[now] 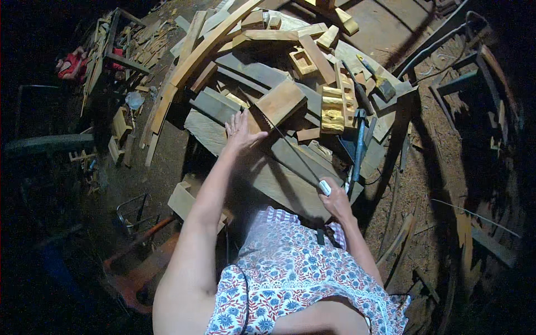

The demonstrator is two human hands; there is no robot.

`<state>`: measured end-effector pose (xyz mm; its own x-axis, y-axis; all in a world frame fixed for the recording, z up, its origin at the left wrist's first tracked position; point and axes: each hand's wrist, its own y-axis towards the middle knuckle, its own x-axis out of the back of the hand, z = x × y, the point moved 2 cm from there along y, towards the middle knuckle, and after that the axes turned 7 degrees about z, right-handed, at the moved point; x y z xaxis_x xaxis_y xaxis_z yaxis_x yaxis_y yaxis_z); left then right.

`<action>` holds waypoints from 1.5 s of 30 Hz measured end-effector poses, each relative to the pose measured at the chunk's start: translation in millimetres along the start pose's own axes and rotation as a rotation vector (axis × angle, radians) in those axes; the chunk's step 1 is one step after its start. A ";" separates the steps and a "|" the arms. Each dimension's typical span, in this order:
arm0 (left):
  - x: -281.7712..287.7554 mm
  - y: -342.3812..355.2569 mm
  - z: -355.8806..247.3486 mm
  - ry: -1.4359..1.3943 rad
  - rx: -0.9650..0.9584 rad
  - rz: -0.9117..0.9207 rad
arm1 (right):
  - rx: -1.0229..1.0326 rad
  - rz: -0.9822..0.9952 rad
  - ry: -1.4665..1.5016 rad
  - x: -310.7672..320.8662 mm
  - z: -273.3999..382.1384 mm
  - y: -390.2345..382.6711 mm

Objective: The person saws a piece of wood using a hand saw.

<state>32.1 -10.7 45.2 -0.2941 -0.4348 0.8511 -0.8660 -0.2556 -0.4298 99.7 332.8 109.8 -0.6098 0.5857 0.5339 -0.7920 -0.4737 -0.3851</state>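
My right hand (336, 202) is closed round the white handle of a hand saw (301, 158). Its thin blade runs up and to the left to a thick wooden block (282, 103), where teeth show along the block's near edge. My left hand (244, 135) lies on the wood just left of the blade, fingers stretched out and thumb apart. Beneath it, the wood is partly hidden by the hand. Under the block are grey boards (308, 158) of the low bench. Right of the block stands a notched, yellow-lit wooden piece (333, 110).
A blue-handled hammer-like tool (359, 146) lies on the bench's right side. A small hollow wooden frame (303, 62) and several offcuts sit farther back. One long curved wooden beam (192, 62) arches along the left. An orange metal object (137, 273) is at lower left.
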 end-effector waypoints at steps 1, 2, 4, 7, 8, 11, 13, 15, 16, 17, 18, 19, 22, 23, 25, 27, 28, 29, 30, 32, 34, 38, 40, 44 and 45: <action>5.9 -3.3 -3.8 0.024 -0.055 0.068 | -0.004 -0.009 0.005 8.9 7.3 1.4; 0.1 -5.9 7.0 0.099 -0.068 -0.038 | -0.022 0.014 -0.067 16.9 22.6 4.4; -13.3 -7.5 24.0 0.148 -0.059 -0.121 | -0.019 0.016 -0.286 31.2 54.9 3.9; -19.4 -11.0 10.8 0.182 -0.068 -0.253 | -0.072 0.054 -0.290 40.9 68.7 3.0; -19.3 -13.2 6.0 0.161 -0.051 -0.246 | -0.080 0.044 -0.288 42.9 66.0 3.7; -16.1 -15.6 3.3 0.164 -0.035 -0.236 | -0.085 0.054 -0.233 39.8 51.8 4.6; -8.0 -11.7 9.6 0.158 -0.081 -0.261 | -0.065 0.068 -0.165 34.6 51.3 9.2; -5.8 -3.1 18.6 0.186 -0.100 -0.332 | -0.036 0.086 -0.099 31.2 53.2 15.8; -3.4 3.4 18.9 0.171 -0.112 -0.281 | -0.046 0.115 -0.074 31.1 53.6 18.8; -1.2 8.9 19.1 0.155 -0.123 -0.230 | -0.055 0.144 -0.049 31.4 54.8 21.8; 1.1 12.9 19.8 0.138 -0.109 -0.194 | -0.060 0.138 -0.047 33.2 58.2 25.1; 2.2 15.5 23.3 0.142 -0.109 -0.193 | -0.059 0.128 -0.068 34.1 63.8 28.2; -0.1 18.3 31.7 0.177 -0.067 -0.177 | -0.032 0.100 -0.125 43.0 94.4 24.4; 1.1 17.7 32.9 0.225 -0.052 -0.189 | 0.004 0.079 -0.165 49.2 105.9 23.2; 6.5 17.9 26.1 0.265 -0.040 -0.205 | -0.038 0.106 -0.213 52.7 105.1 19.6; 9.9 12.4 8.2 0.259 -0.005 -0.181 | 0.003 0.050 -0.104 47.0 84.2 18.1; 10.2 10.6 19.1 0.280 0.009 -0.206 | 0.010 0.010 -0.048 39.5 80.8 18.8; 7.6 12.3 22.4 0.277 0.016 -0.204 | 0.011 0.018 -0.051 31.6 75.8 22.5; 4.3 13.5 24.9 0.249 -0.005 -0.185 | -0.020 0.021 -0.023 24.0 70.1 28.4; 4.6 18.3 25.1 0.222 -0.054 -0.187 | -0.035 -0.006 -0.006 20.1 75.9 46.4; 10.7 18.9 16.4 0.148 -0.068 -0.173 | 0.010 -0.013 0.032 34.7 92.6 51.4; 16.2 11.9 33.4 0.159 -0.040 -0.257 | 0.251 -0.095 0.178 58.8 113.3 39.9; 20.4 16.6 34.0 0.146 0.008 -0.188 | 0.274 -0.076 0.228 73.5 123.2 39.1; 21.8 17.9 23.8 -0.117 0.096 -0.074 | 0.421 -0.199 0.151 51.6 100.1 48.4; 18.8 23.8 19.8 -0.111 0.089 -0.064 | 0.409 -0.206 0.156 46.9 97.3 50.1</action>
<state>14.0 -42.0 45.0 -0.1890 -0.5070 0.8410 -0.8408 -0.3589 -0.4053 34.2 272.6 188.8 -0.4633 0.7712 0.4366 -0.8399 -0.5392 0.0611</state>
